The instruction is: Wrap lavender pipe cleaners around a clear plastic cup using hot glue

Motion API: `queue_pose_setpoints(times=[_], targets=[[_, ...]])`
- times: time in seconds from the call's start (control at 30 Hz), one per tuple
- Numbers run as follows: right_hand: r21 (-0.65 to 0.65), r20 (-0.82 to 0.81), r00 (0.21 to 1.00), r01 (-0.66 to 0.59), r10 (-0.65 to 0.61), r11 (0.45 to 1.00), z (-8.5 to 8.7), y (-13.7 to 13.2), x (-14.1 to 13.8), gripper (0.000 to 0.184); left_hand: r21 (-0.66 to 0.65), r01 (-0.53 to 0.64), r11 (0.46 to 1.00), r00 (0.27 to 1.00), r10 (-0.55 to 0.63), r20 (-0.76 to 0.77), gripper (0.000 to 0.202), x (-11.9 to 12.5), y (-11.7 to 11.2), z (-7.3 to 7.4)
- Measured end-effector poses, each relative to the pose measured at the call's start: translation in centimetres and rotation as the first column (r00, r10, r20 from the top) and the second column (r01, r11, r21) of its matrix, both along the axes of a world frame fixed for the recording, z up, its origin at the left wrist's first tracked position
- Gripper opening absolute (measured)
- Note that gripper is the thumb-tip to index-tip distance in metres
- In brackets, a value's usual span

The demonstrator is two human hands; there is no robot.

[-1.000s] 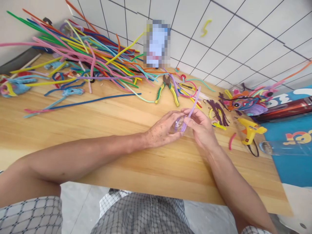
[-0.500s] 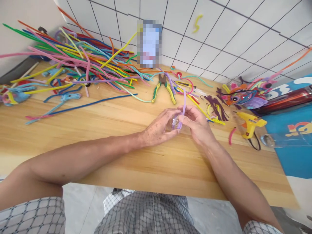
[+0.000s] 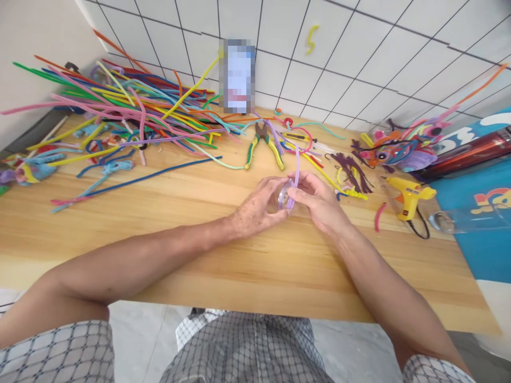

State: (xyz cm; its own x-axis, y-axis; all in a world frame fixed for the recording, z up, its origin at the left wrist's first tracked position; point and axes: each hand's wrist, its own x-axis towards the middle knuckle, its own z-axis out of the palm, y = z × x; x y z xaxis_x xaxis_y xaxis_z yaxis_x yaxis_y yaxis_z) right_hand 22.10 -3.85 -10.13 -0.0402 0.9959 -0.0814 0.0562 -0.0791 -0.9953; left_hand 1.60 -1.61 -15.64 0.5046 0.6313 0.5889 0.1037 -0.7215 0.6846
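Note:
Above the middle of the table, my left hand (image 3: 257,208) curls its fingers and thumb around a small clear round plastic piece (image 3: 283,196); its exact kind I cannot make out. A lilac pipe cleaner (image 3: 297,165) runs along the right edge of this piece, with one end sticking up. My right hand (image 3: 319,201) pinches the pipe cleaner between thumb and fingers against the piece. Just beyond my hands lie pliers (image 3: 261,144) with yellow-green handles, their jaws toward the wall.
A heap of coloured pipe cleaners (image 3: 139,101) fills the back left. A phone (image 3: 239,77) leans on the tiled wall. To the right are a yellow glue gun (image 3: 408,198), a clear bottle (image 3: 459,221), purple scraps (image 3: 351,171) and a colourful pipe-cleaner figure (image 3: 403,149).
The view has shifted slightly. My hands keep the same hold on the clear piece and the lilac pipe cleaner, with little visible movement.

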Motion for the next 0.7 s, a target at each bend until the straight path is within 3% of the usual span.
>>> queue_pose_setpoints(times=[0.17, 0.43, 0.7], targets=[[0.007, 0.014, 1.000, -0.016, 0.016, 1.000, 0.12, -0.07, -0.04, 0.055, -0.013, -0.040, 0.999, 0.998, 0.040, -0.052, 0.064, -0.18, -0.36, 0.30], [0.013, 0.000, 0.999, -0.039, 0.039, 0.999, 0.40, -0.29, -0.33, 0.058, -0.030, -0.033, 0.999, 0.999, 0.032, -0.009, 0.062, -0.25, -0.21, 0.12], [0.027, -0.002, 0.999, -0.033, 0.033, 0.999, 0.36, -0.28, -0.37, 0.051, -0.046, -0.005, 0.999, 0.999, 0.007, 0.043, 0.060, -0.14, -0.12, 0.09]])
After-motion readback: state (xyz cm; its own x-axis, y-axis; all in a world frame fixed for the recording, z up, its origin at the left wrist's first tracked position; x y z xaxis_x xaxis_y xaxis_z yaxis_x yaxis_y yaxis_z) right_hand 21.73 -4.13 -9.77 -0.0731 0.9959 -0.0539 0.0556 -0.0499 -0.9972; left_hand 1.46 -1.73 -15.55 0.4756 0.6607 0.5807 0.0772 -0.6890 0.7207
